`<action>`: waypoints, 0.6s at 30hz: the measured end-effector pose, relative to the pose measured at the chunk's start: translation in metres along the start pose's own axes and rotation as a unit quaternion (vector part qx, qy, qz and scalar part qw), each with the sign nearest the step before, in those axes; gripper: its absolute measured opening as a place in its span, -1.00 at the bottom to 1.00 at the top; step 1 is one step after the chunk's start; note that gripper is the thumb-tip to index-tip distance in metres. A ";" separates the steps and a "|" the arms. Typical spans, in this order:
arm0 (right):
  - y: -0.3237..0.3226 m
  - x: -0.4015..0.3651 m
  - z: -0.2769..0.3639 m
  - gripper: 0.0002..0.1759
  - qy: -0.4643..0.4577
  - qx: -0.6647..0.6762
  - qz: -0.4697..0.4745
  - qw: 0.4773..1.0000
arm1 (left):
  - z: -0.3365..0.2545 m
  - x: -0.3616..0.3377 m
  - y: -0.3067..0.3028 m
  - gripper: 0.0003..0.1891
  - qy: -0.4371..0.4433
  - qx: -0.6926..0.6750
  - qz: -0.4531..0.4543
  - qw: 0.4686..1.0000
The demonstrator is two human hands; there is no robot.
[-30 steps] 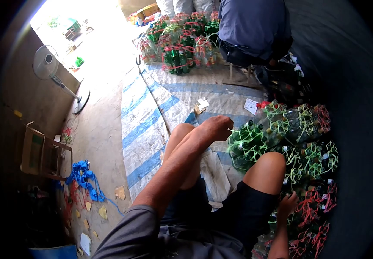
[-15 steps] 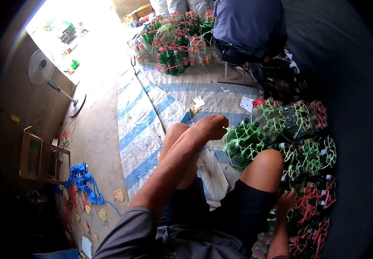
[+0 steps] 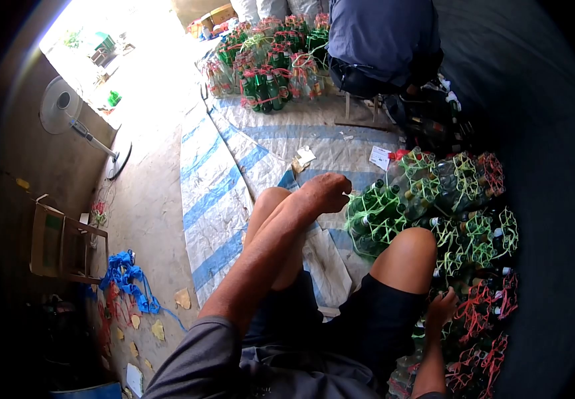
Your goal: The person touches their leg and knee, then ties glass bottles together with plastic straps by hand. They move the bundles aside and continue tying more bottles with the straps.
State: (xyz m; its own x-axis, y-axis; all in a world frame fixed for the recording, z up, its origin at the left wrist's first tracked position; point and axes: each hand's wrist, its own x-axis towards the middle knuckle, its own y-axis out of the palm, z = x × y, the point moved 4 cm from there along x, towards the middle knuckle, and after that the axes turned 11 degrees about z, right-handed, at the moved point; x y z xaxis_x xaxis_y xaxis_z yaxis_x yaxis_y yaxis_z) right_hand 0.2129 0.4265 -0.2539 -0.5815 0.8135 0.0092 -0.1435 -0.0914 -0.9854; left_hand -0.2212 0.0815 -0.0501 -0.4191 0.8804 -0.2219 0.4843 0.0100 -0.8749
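Note:
My left hand (image 3: 328,193) hangs at the end of my forearm, which lies across my bent knee. Its fingers are curled in, with nothing visible in them. Just right of it stand green bottles (image 3: 375,213) bound with light green string. Beside my other knee, my right hand (image 3: 442,307) rests at the edge of the bundled bottles, fingers loosely apart and holding nothing that shows. Bundles tied with green string (image 3: 477,236) lie above and right of this hand. Bottles with red string (image 3: 477,309) are beside and below it.
A person in a blue top (image 3: 384,40) sits on a stool ahead, near more bundled bottles (image 3: 264,90). A striped tarp (image 3: 211,193) covers the floor. At the left are a standing fan (image 3: 61,105), a wooden frame (image 3: 83,249) and blue strips (image 3: 124,276).
The view has shifted very slightly. Both my hands keep nearly the same places and poses.

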 end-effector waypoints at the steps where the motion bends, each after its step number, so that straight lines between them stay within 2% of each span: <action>1: 0.000 0.000 0.000 -0.50 -0.004 0.001 -0.002 1.000 | -0.001 -0.001 -0.001 -0.72 -0.003 0.001 0.000 1.000; 4: -0.002 -0.001 0.000 -0.50 -0.009 0.002 -0.004 1.000 | -0.009 -0.006 -0.008 -0.73 -0.030 -0.022 0.003 0.999; 10: -0.004 0.000 0.002 -0.50 -0.004 0.002 0.010 1.000 | -0.006 -0.005 -0.006 -0.73 -0.011 -0.024 -0.002 1.000; 18: -0.003 0.000 0.001 -0.50 -0.001 0.001 0.018 1.000 | -0.008 -0.005 -0.008 -0.70 -0.043 -0.022 0.022 0.999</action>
State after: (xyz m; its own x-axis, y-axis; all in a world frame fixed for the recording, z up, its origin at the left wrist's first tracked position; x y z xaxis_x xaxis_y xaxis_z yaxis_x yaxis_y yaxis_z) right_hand 0.2125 0.4260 -0.2504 -0.5882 0.8083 -0.0261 -0.1247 -0.1225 -0.9846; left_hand -0.2169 0.0805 -0.0389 -0.4599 0.8366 -0.2976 0.5360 -0.0057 -0.8442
